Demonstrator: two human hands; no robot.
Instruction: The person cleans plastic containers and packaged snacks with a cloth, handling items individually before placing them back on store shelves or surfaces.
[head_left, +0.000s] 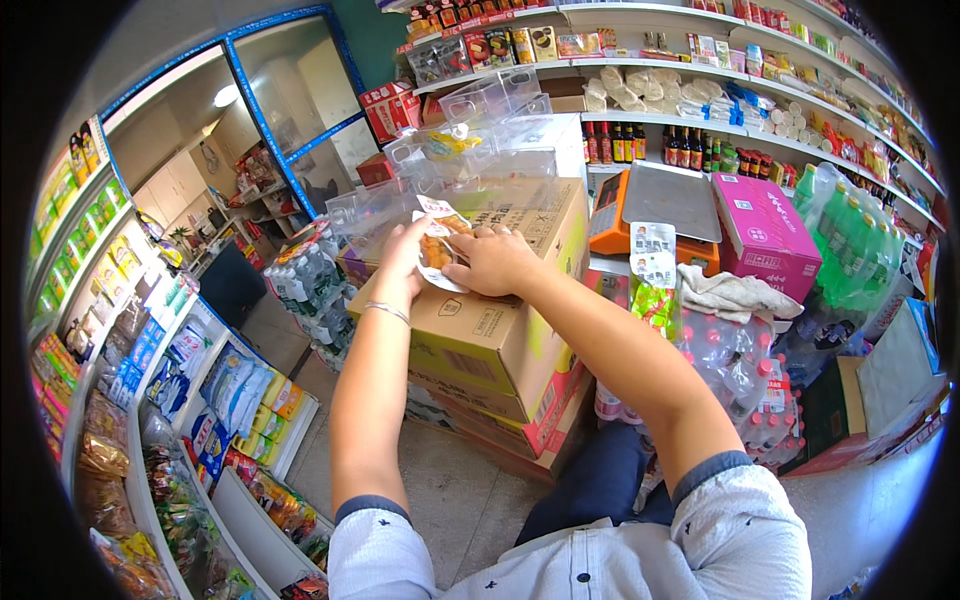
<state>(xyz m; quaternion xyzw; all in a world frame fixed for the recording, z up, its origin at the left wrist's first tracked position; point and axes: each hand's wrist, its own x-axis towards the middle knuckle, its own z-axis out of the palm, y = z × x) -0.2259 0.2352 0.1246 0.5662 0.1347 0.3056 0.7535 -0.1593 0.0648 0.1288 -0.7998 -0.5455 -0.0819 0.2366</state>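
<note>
My left hand (406, 259) grips the left side of a packaged snack (433, 251) with a white printed edge and brown-orange food showing through a clear window. On its right side rests my right hand (499, 259), fingers spread over the front of the pack. Both hands are above the top cardboard carton (480, 319) of a stack. Just beyond them stand clear plastic bins (480, 161), one with a yellow packet (452, 142) inside.
An orange weighing scale (611, 214), a magenta box (765, 232) and a white cloth (739, 292) lie to the right. Shrink-wrapped pink-capped bottles (724, 345) and green bottles (855, 225) stand beside them. Bottled water packs (307, 289) flank the stack's left. Stocked shelves (675, 64) line the back.
</note>
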